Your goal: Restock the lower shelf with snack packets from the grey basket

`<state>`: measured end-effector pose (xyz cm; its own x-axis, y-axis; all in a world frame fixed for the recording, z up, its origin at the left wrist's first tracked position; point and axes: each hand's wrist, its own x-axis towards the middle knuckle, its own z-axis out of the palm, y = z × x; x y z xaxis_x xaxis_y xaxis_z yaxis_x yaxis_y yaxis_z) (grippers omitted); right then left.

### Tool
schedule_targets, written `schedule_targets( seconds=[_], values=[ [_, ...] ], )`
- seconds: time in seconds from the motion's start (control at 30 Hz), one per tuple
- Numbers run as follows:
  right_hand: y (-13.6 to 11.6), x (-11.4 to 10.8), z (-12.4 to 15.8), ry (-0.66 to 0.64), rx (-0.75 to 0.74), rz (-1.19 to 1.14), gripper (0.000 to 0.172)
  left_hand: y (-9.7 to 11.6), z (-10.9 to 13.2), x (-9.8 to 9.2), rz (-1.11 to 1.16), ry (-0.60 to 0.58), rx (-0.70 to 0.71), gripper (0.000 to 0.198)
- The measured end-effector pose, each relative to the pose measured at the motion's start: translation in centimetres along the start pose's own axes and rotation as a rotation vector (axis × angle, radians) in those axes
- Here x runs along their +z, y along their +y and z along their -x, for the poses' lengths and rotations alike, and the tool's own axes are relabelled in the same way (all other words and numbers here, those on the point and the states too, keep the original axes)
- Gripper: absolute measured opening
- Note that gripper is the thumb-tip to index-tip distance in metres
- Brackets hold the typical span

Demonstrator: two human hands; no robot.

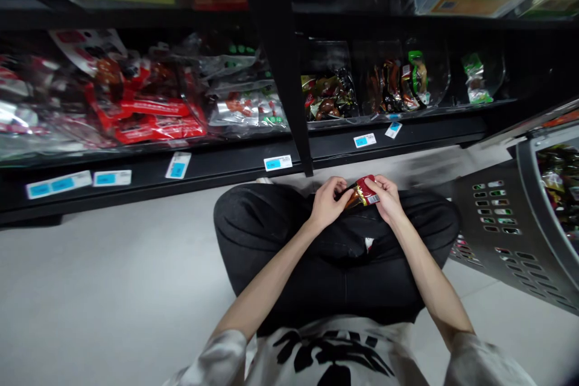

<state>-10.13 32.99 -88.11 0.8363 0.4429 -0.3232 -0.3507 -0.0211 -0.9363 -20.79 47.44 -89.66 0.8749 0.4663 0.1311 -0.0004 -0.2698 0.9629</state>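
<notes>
Head | left hand [326, 204], right hand [387, 198] above lap [337, 244], forearms [271, 277] angled inward | both hands' fingers [373, 186] pinching 1 red packet [363, 190]

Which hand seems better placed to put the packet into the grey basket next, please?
Probably the right hand: it holds the end of the packet nearer the grey basket, which stands on that side. The left hand, at the other end, is farther away.

Glossy red-and-gold packet [360, 193], tilted, between hands [326, 202]
</notes>
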Motion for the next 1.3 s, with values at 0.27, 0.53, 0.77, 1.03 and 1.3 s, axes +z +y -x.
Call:
schedule_targets(
  seconds=[0.27,0.53,0.77,1.03,1.3],
  values=[
    [0.1,-1.3,-0.9,0.003,0.109,-0.1,0.034,-0.8,0.5,0.5,-0.244,-0.174,0.256,0.048],
    [-0.4,-0.7,-0.4,-0.095,0.032,-0.06,0.037,-0.8,-0.1,0.2,0.067,-0.041,-0.06,0.027],
    [-0.1,0.0,0.2,-0.15,-0.119,0.139,0.035,0.3,0.2,0.1,0.721,-0.356,-0.364,0.056],
    [0.2,0.0,0.3,-0.052,-0.216,0.115,0.035,0.0,0.3,0.3,0.912,-0.429,-0.39,0.057],
    [0.4,0.0,0.1,-0.03,-0.259,0.06,0.028,0.1,0.2,0.1,0.944,-0.524,-0.384,0.063]
  ],
)
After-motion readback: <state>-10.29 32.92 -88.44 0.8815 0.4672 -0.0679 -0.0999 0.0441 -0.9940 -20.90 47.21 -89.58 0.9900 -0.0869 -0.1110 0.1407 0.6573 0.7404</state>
